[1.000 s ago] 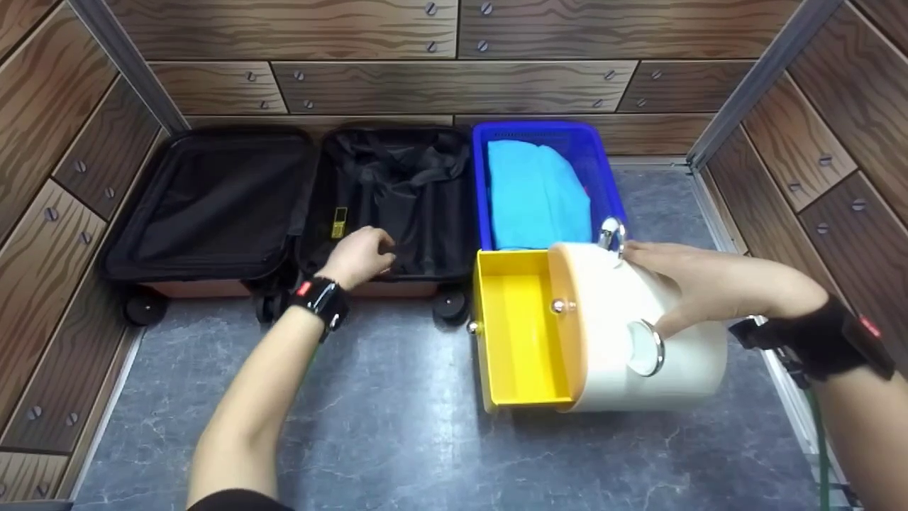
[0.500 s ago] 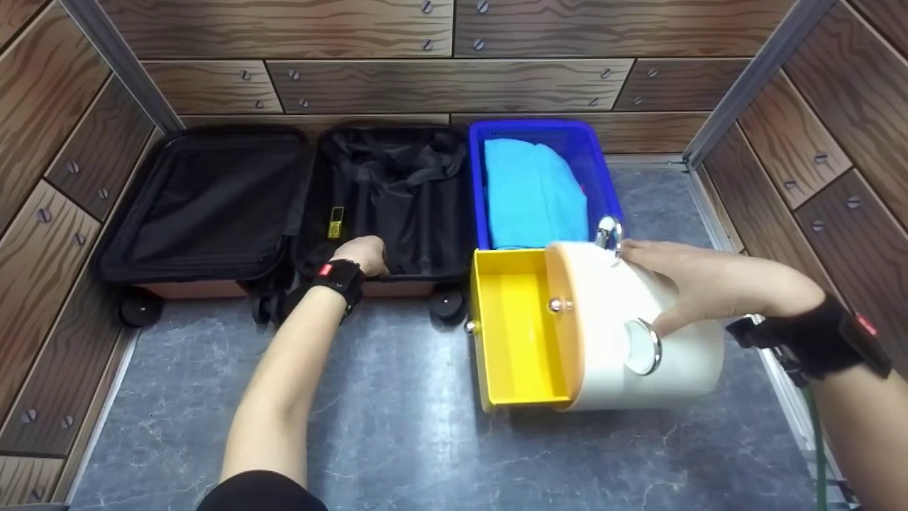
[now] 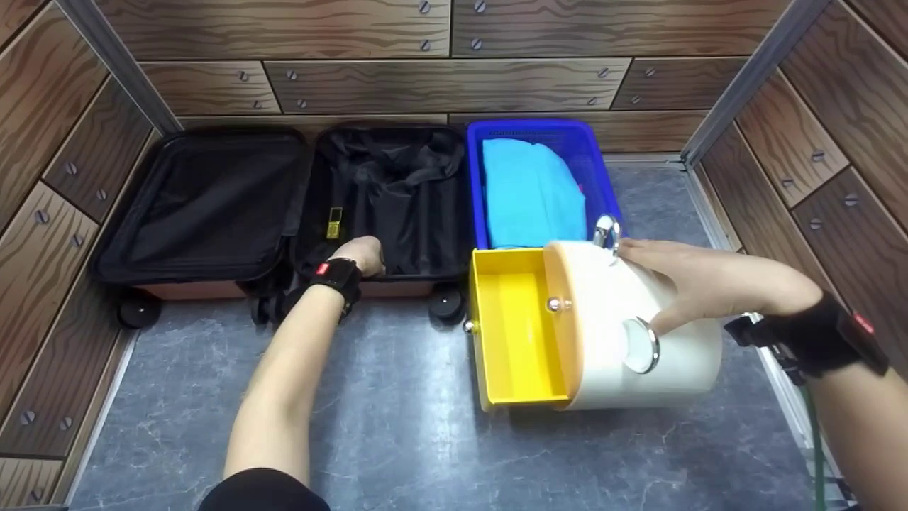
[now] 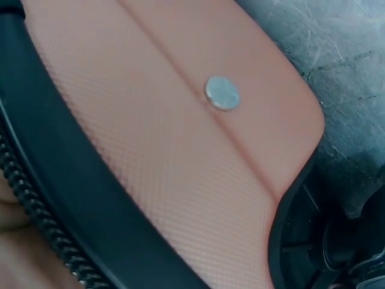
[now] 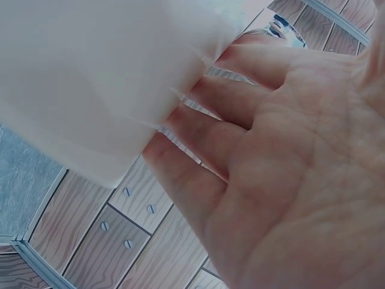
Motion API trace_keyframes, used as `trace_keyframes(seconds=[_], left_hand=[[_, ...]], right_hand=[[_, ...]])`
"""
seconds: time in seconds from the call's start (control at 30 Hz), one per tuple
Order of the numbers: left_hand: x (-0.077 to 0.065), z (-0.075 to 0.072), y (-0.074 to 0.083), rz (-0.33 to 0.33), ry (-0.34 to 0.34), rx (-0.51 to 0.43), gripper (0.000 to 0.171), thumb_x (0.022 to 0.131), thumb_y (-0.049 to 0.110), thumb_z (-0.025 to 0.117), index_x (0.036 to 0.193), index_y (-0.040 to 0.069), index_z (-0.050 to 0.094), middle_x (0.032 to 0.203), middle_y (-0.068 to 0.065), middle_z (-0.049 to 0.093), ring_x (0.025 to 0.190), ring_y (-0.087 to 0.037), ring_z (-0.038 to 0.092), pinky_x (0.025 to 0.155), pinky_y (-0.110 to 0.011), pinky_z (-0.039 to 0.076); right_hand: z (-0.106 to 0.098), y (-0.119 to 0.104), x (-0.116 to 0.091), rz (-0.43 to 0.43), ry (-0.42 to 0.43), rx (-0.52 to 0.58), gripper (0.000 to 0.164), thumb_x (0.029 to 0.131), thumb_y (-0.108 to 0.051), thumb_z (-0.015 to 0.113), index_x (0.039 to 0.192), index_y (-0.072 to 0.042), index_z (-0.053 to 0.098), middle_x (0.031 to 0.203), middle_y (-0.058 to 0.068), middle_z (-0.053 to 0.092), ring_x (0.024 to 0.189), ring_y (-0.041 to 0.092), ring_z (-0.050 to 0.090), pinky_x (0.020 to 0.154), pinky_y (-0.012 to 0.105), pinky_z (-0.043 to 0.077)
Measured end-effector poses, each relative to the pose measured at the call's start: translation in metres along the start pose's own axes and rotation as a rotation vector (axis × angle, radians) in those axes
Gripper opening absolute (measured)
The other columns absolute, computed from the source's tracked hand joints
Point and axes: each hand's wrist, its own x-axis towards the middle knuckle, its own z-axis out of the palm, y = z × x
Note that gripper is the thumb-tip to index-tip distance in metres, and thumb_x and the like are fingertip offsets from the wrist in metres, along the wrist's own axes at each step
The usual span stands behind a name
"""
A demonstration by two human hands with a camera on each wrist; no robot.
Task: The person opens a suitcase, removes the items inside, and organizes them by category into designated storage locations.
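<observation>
My left hand (image 3: 360, 255) reaches down into the open suitcase half (image 3: 418, 277), just inside its front rim. Its fingers are out of sight in the head view, and the left wrist view shows only a bit of skin behind the zipper (image 4: 36, 205). A small yellow-and-black item (image 3: 334, 223) lies in the case beyond the hand. My right hand (image 3: 716, 284) rests with extended fingers on a white rounded drawer box (image 3: 610, 362), its thumb near a chrome ring. In the right wrist view the fingertips (image 5: 157, 144) touch the white surface. A yellow drawer (image 3: 521, 326) is pulled out leftward.
Behind the drawer box stands a blue basket (image 3: 603, 170) holding a folded light-blue cloth (image 3: 535, 195). The suitcase's other half (image 3: 213, 206) lies to the left, with black wheels (image 3: 140, 312) at the front. Wood-patterned walls (image 3: 454, 85) enclose the grey floor (image 3: 397, 411).
My left hand has moved from above the front rim slightly right and down into the case, then stayed there. The right hand and drawer box have kept their place.
</observation>
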Motion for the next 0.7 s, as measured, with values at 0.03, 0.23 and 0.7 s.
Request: trace_keyframes(seconds=[0.03, 0.23, 0.7], left_hand=[[0.001, 0.0, 0.0, 0.004, 0.008, -0.001, 0.016, 0.086, 0.015, 0.074, 0.092, 0.0, 0.076, 0.109, -0.02, 0.072, 0.102, -0.034, 0.066, 0.096, -0.048, 0.052], [0.002, -0.008, 0.002, 0.065, 0.157, -0.023, 0.008, 0.088, 0.01, 0.068, 0.084, 0.004, 0.073, 0.097, -0.016, 0.072, 0.091, -0.033, 0.067, 0.085, -0.049, 0.054], [-0.046, -0.042, 0.104, 0.759, 0.507, -0.159, 0.022, 0.102, 0.021, 0.066, 0.12, 0.012, 0.073, 0.118, -0.002, 0.071, 0.111, -0.016, 0.064, 0.101, -0.03, 0.048]], right_hand=[[0.0, 0.0, 0.0, 0.003, -0.002, -0.001, 0.12, 0.072, -0.06, 0.086, 0.16, -0.001, 0.029, 0.163, 0.024, 0.027, 0.148, 0.046, 0.027, 0.117, 0.065, 0.023], [0.0, 0.001, 0.001, -0.012, 0.003, -0.004, 0.118, 0.072, -0.059, 0.086, 0.159, -0.001, 0.031, 0.162, 0.026, 0.028, 0.146, 0.047, 0.029, 0.115, 0.066, 0.025], [0.0, 0.001, 0.002, -0.013, -0.005, -0.001, 0.118, 0.072, -0.055, 0.087, 0.159, 0.0, 0.029, 0.163, 0.026, 0.027, 0.147, 0.048, 0.027, 0.115, 0.067, 0.024]])
